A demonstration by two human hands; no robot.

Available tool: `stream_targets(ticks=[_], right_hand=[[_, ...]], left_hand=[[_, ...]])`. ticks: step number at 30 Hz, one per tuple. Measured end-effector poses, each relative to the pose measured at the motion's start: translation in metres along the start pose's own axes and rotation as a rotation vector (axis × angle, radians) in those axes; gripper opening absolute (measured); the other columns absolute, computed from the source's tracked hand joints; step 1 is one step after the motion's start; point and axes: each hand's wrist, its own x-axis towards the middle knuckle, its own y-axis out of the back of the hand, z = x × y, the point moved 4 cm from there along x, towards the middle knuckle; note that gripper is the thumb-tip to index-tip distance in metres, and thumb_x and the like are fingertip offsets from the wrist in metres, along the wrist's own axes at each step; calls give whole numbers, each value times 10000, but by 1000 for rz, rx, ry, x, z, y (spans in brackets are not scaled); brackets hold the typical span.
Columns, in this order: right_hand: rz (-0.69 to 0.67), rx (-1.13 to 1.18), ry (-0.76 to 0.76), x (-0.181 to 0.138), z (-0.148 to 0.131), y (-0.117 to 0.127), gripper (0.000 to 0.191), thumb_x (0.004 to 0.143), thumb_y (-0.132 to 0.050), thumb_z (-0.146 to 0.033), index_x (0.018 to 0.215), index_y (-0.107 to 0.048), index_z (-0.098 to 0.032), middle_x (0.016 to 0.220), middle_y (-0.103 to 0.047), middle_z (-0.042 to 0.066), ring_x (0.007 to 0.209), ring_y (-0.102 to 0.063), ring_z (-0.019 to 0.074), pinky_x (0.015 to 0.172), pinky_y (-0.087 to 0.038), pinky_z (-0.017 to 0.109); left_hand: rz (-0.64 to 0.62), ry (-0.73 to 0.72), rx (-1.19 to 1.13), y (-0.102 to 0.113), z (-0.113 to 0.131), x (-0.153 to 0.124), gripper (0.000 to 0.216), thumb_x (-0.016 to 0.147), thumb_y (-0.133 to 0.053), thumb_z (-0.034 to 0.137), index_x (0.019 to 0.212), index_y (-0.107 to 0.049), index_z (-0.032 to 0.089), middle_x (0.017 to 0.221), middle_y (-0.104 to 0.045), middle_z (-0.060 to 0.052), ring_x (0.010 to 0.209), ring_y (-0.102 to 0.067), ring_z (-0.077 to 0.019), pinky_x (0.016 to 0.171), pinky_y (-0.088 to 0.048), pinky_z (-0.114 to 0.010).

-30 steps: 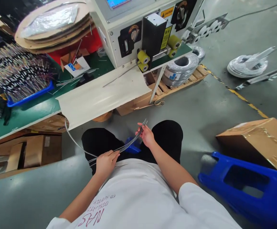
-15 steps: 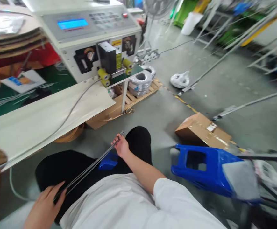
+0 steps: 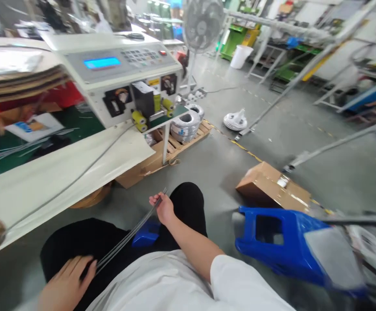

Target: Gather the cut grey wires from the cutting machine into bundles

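A thin bundle of grey cut wires (image 3: 128,238) stretches across my lap over my black trousers. My right hand (image 3: 164,207) is closed round the bundle's far end, near my right knee. Down at the lower left, my left hand (image 3: 67,281) grips the bundle's near end, fingers curled over it. In front of me stands a white wire-cutting machine (image 3: 123,75) with a blue screen and yellow rollers. One grey wire (image 3: 78,177) runs out of it along the cream chute (image 3: 55,172).
A blue plastic stool (image 3: 282,246) lies tipped at my right, beside a cardboard box (image 3: 272,186). Wire coils (image 3: 184,123) rest on a wooden pallet under the machine. A fan (image 3: 201,21) and metal racks stand beyond. The green bench (image 3: 84,121) at left carries loose wires.
My view has swung up and to the right, bringing the factory floor and fan into sight. A long wire has fed out along the chute. Both hands still hold the bundle.
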Motion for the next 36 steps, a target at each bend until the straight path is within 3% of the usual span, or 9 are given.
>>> stream_targets(ticks=[4, 10, 15, 18, 22, 28, 30, 33, 36], right_hand=[[13, -95, -16, 2, 1, 4, 149, 787, -678, -313, 880, -588, -239, 666, -570, -35, 603, -611, 154, 661, -542, 340], [-45, -224, -57, -2, 5, 4, 187, 744, -688, -345, 863, -582, -247, 677, -542, -40, 503, -476, 114, 493, -435, 274], [-79, -217, -91, -4, 6, -1, 257, 718, -735, -405, 841, -580, -241, 596, -488, -54, 589, -596, 153, 553, -491, 285], [-55, -312, -71, -3, 7, 0, 303, 686, -763, -432, 846, -599, -235, 580, -484, -69, 475, -508, 115, 453, -414, 255], [-71, -357, -97, -2, 11, 2, 348, 654, -778, -445, 874, -625, -223, 600, -491, -82, 405, -383, 60, 392, -277, 209], [-90, -337, -117, -1, 8, -2, 344, 692, -784, -453, 887, -656, -200, 576, -448, -90, 407, -396, 54, 391, -269, 195], [-108, -330, -120, -2, 6, -4, 328, 712, -784, -442, 894, -673, -194, 567, -474, -78, 427, -459, 76, 398, -326, 205], [-120, -287, -141, -5, 4, -8, 293, 752, -770, -430, 899, -677, -193, 606, -588, -23, 582, -649, 165, 491, -484, 256], [-130, -243, -164, -10, 4, -11, 252, 810, -736, -403, 946, -677, -200, 788, -723, 55, 807, -735, 231, 630, -571, 323]], left_hand=[[278, -189, 23, 61, 29, 77, 195, 898, -548, 320, 1021, -694, 281, 949, -732, -18, 880, -670, -200, 804, -519, -327], [580, -80, 14, 138, 46, 187, 254, 938, -491, 280, 1117, -656, 207, 1057, -653, -101, 1057, -557, -259, 965, -457, -393], [575, -41, -25, 151, 56, 240, 346, 955, -453, 308, 1228, -618, 175, 1111, -586, -135, 1090, -507, -288, 984, -433, -437], [536, -8, -11, 143, 56, 257, 466, 941, -490, 364, 1352, -539, 149, 1215, -528, -181, 1175, -464, -329, 1006, -421, -478], [495, 34, 8, 132, 52, 252, 578, 951, -479, 415, 1449, -438, 125, 1302, -488, -221, 1239, -430, -356, 1046, -395, -515], [312, -10, 46, 118, 32, 195, 555, 982, -400, 511, 1427, -477, 188, 1305, -557, -174, 1174, -515, -322, 964, -453, -450], [303, -23, 60, 119, 18, 170, 445, 986, -417, 473, 1317, -565, 215, 1185, -631, -130, 1085, -569, -287, 919, -471, -415], [433, -50, 84, 126, 3, 130, 236, 970, -497, 350, 1103, -638, 214, 994, -690, -75, 944, -623, -228, 880, -486, -365], [451, -188, 98, 119, 13, 91, 140, 930, -580, 250, 1053, -641, 222, 923, -714, -37, 850, -648, -177, 818, -496, -309]])
